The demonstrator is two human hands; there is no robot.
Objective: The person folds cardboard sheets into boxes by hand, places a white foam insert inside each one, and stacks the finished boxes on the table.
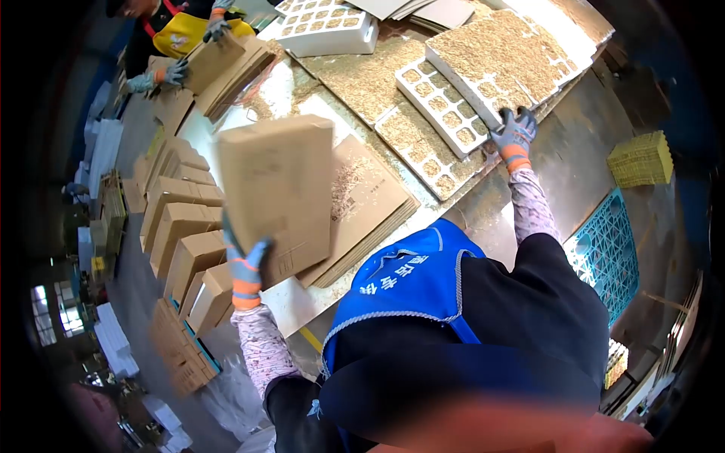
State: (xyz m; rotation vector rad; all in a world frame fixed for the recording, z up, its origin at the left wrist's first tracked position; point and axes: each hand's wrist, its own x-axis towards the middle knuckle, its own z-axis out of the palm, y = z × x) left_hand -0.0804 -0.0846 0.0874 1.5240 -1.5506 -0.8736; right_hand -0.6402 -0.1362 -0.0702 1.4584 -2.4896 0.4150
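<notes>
Carton, brown, faintly printed, in left grip; right grip at tray, closure unclear

Brown carton, white tray, blue apron, floral sleeve

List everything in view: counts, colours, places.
Carton: one, brown, left of centre
Cardboard stack: one, brown, behind carton
Table: one, pale, centre
Trays: four or more, white, far table
Shavings: uncountable, tan, across trays
Boxes: several, brown, left of table
Worker: one, black, yellow, top left
Pallet: one, teal, right
Bundle: one, yellow, beyond pallet
Plastic film: some, clear, lower left
Slabs: several, white, far left
Apron: one, blue, lower centre
Left hand: one, gloved grey, holding carton
Right hand: one, gloved grey, on tray
</notes>
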